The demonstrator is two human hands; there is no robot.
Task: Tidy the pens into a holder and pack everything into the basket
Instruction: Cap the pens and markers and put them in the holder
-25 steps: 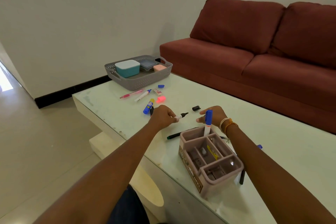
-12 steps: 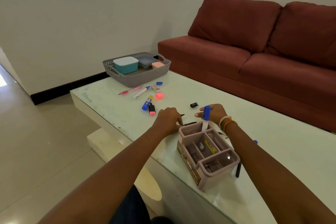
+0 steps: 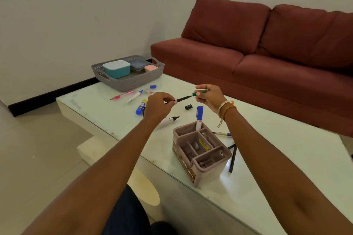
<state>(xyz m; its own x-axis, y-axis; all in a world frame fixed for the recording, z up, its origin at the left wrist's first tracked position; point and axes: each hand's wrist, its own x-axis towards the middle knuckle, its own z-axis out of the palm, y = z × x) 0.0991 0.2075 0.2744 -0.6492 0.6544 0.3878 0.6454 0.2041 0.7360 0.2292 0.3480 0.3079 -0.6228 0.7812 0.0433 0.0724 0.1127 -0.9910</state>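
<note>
A white glass-topped coffee table (image 3: 267, 158) stands before a maroon sofa (image 3: 267, 47) in a pale-walled room. Above the tabletop, the left hand (image 3: 158, 107) pinches one end of a slim black pen (image 3: 182, 99) while the right hand (image 3: 210, 96) grips the pen's green end, both hands closed on it. Just below the grip lie a black cap (image 3: 189, 107) and an uncapped white marker (image 3: 169, 120). Nearer the person, a brown pen holder (image 3: 202, 153) keeps a blue-capped marker (image 3: 199, 117) upright. Beyond the grip, loose pens lie scattered before a grey basket (image 3: 128, 80) holding small boxes.
</note>
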